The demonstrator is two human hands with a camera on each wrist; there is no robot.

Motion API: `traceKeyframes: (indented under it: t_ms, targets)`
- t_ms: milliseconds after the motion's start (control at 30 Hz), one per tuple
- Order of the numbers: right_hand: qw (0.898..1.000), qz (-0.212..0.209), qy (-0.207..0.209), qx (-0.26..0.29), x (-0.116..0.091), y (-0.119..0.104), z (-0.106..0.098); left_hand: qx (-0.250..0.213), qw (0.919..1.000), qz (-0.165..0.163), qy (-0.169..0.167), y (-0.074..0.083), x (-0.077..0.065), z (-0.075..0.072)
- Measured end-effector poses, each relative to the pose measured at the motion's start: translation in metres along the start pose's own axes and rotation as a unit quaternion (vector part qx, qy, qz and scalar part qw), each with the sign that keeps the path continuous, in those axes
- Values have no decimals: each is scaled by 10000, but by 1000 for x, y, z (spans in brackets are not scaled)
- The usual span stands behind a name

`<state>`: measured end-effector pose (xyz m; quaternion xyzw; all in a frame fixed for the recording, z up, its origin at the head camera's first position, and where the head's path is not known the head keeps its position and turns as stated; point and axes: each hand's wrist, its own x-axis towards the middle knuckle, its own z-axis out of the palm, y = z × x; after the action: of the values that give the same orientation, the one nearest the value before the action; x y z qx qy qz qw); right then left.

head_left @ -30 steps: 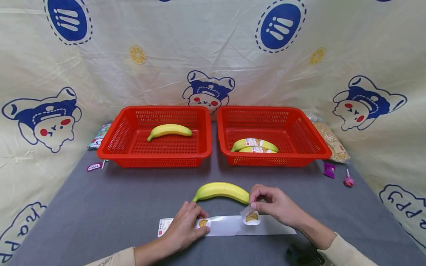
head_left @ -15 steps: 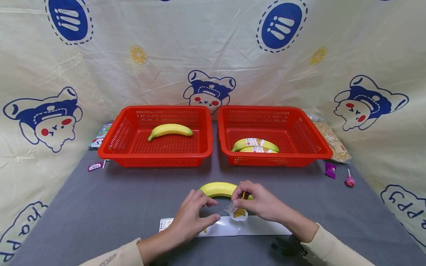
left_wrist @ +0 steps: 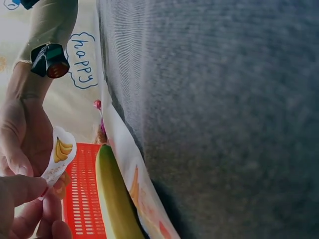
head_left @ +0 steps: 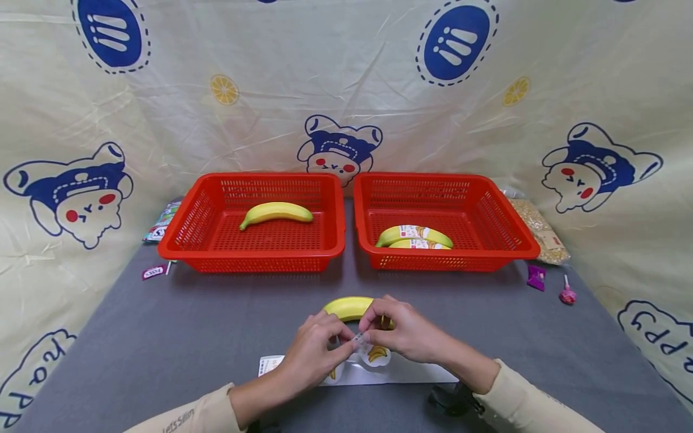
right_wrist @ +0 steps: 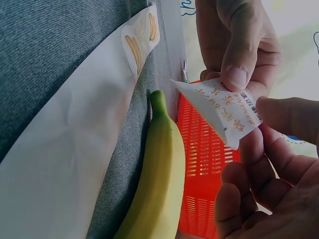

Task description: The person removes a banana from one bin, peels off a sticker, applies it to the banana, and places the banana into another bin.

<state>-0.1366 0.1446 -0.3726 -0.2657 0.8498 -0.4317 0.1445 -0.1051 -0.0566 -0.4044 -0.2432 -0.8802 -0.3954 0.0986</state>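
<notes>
A banana label sticker (head_left: 377,355), white with a picture of bananas, is held up between both hands. My left hand (head_left: 313,352) pinches its left edge between thumb and finger. On the other side, my right hand (head_left: 403,329) grips it with thumb and fingers; the right wrist view shows printed characters on the sticker (right_wrist: 224,107). Below lies a long white backing strip (head_left: 411,371), with more labels at its left end, partly covered by my left hand. Just behind the hands a yellow banana (head_left: 348,308) rests on the grey cloth, its right part hidden by my right hand.
Two red baskets stand at the back. The left basket (head_left: 251,264) holds one plain banana (head_left: 277,213); the right basket (head_left: 460,263) holds two labelled bananas (head_left: 414,233). Candies (head_left: 536,277), a lollipop (head_left: 567,294) and snack packets (head_left: 538,231) lie around them.
My right hand has carried the sticker leftward from above the strip. My left hand has lifted off the strip's left end and taken hold of the sticker's edge.
</notes>
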Motion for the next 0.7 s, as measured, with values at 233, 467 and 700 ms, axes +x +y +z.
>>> traceKeyframes:
  t_ms: [233, 467, 700]
  targets:
    - [9986, -313, 254, -350, -3, 0, 3, -285, 9987, -120, 396, -7, -1, -2]
    - [9955, 15, 815, -477, -6, 5, 6, -1288, 9836, -961, 817, -10, 1, -8]
    - [9893, 8, 1368, -507, -7, 10, 11, -1998, 9639, -1322, 1162, -13, 1, -8]
